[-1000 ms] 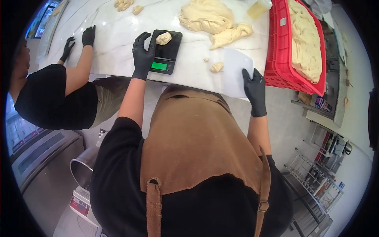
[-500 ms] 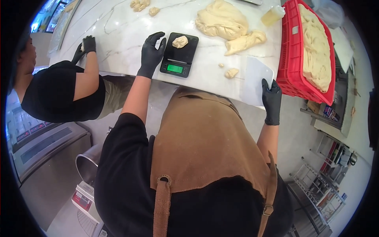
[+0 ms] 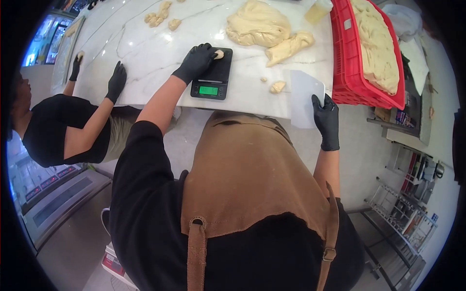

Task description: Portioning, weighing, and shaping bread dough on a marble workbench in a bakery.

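Note:
My left hand [image 3: 196, 63], in a black glove, reaches over the black digital scale [image 3: 212, 75] with its lit green display. Its fingers are closed round a small dough piece [image 3: 219, 54] on the weighing plate, partly hiding it. At the table's near edge my right hand [image 3: 327, 121], gloved in black too, grips a translucent white dough scraper [image 3: 303, 94] by its right side. Between scale and scraper lie a small dough lump [image 3: 277, 87] and a tiny scrap [image 3: 263, 79]. Farther back rest a large dough mass [image 3: 257, 24] and a thick dough strip [image 3: 290, 47].
A red crate [image 3: 342, 63] full of dough [image 3: 376, 48] stands at the right, near a container of yellowish liquid [image 3: 318, 12]. Several dough pieces [image 3: 158, 15] sit at the far left of the marble table [image 3: 145, 53]. At left, a gloved co-worker [image 3: 73, 121] handles dough.
My left hand has moved from beside the scale onto the dough piece and closed on it. My right hand still holds the scraper. The co-worker's hands have moved apart.

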Available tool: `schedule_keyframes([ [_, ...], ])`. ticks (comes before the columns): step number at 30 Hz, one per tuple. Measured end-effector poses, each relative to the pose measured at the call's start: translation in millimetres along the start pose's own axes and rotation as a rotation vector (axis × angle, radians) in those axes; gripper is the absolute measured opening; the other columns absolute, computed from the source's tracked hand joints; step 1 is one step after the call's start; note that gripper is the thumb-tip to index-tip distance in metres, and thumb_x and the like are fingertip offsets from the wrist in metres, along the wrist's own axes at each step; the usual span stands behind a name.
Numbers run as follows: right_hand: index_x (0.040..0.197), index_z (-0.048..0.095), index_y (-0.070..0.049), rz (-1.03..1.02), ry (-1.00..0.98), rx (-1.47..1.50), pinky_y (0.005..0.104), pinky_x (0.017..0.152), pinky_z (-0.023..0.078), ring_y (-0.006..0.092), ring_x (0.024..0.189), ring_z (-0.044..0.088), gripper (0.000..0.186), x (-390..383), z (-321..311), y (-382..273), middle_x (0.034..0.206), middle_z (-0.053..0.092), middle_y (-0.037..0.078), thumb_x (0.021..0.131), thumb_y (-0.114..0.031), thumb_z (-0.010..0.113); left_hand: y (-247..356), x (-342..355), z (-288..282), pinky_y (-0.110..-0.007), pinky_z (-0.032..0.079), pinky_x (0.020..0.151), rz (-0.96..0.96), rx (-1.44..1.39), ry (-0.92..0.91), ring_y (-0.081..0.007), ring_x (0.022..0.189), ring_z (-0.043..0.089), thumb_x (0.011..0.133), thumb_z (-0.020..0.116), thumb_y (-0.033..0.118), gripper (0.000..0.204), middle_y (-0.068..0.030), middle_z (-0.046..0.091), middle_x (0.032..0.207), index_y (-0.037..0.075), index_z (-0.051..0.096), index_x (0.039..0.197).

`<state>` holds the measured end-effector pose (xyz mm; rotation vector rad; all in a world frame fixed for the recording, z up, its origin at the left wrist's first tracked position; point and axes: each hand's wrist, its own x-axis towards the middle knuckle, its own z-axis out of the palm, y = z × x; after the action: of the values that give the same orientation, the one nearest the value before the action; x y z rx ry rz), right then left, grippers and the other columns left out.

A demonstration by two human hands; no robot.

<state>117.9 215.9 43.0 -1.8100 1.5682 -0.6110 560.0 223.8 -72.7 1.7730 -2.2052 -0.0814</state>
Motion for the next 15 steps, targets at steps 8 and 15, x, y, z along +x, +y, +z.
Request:
schedule_keyframes([
  [8,0.104,0.067,0.006,-0.011,0.081,0.047,0.0364,0.072,0.052,0.0257,0.076,0.07,0.027,-6.3,-0.6,3.1,0.088,0.072,0.021,0.093,-0.019,0.065,15.1,39.5,-9.5,-0.052,0.049,0.07,-0.198,-0.305,0.239,-0.0439,0.081,0.063,0.098,0.055,0.034,0.035,-0.0216,0.065,0.085,0.004,0.062,0.084],
  [15,0.107,0.068,0.005,0.057,0.023,0.06,0.0353,0.072,0.052,0.0231,0.077,0.069,0.028,-1.6,1.6,11.5,0.091,0.073,0.019,0.093,-0.02,0.066,-136.1,15.2,-32.4,-0.053,0.05,0.085,-0.498,0.225,0.594,-0.0437,0.103,0.062,0.096,0.054,0.032,0.038,-0.0234,0.064,0.115,0.005,0.059,0.122],
])
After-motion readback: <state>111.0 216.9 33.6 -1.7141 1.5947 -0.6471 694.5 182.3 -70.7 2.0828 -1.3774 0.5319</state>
